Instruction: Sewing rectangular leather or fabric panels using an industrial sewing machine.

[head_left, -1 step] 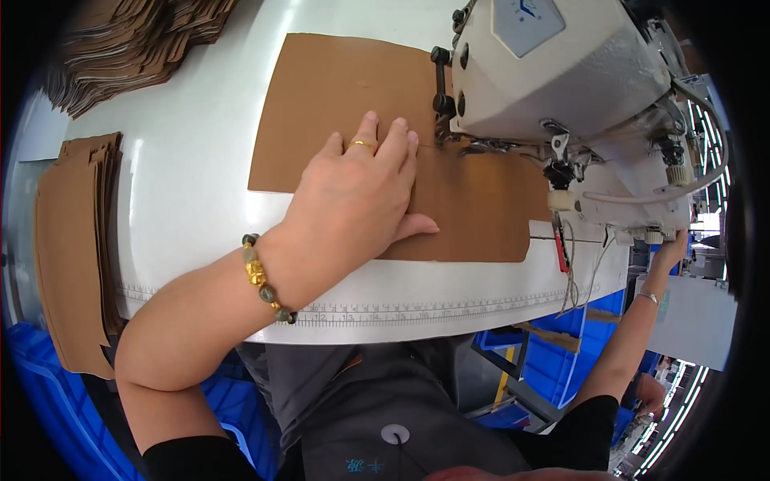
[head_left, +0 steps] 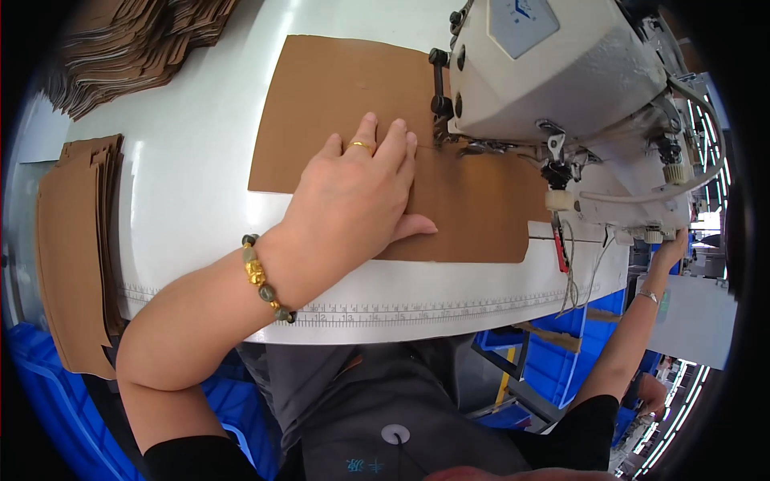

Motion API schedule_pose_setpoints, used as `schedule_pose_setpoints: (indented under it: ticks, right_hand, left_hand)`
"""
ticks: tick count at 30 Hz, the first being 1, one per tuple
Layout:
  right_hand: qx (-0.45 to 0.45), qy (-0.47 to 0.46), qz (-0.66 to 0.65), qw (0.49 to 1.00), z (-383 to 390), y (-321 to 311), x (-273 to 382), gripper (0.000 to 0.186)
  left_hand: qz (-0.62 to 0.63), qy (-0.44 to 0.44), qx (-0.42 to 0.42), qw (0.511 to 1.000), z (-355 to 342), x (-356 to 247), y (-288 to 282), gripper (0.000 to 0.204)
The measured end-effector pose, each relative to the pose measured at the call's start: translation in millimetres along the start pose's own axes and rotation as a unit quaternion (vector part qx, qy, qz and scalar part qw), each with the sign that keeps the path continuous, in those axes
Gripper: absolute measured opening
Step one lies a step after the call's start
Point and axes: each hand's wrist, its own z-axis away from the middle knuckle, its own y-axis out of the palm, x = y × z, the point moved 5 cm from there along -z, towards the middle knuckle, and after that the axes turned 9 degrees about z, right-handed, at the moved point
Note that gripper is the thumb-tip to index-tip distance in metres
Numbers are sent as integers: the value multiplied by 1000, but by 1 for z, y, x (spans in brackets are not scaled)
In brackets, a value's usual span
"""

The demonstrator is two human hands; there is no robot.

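Left hand [head_left: 349, 192] flat on brown material [head_left: 473, 212], fingers [head_left: 391, 146] slightly spread; material on white tabletop [head_left: 188, 216], partly under sewing machine [head_left: 553, 88]; right hand [head_left: 672, 248] beside machine's right end, grip unclear

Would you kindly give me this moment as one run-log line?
left hand: resting on brown material | right hand: beside sewing machine, grip unclear | brown material: on white table, partly under sewing machine
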Motion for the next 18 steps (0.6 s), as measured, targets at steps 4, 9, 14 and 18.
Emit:
schedule_pose_setpoints:
  ticks: [4,9,14,18]
  right_hand:
    - [8,10,3,1000,8,7,4,45]
    - [-57,-102,301,946,93,23,78,46]
    - [142,-385,62,910,299,133,208,15]
    - [329,-564,127,747,398,226,282,33]
  left_hand:
    - [-3,7,14,1000,-4,-1,-2,82]
    - [-14,18,24,999,-3,0,-6,82]
    - [17,10,34,999,-8,-2,-7,84]
    - [13,25,28,999,-7,-1,-7,84]
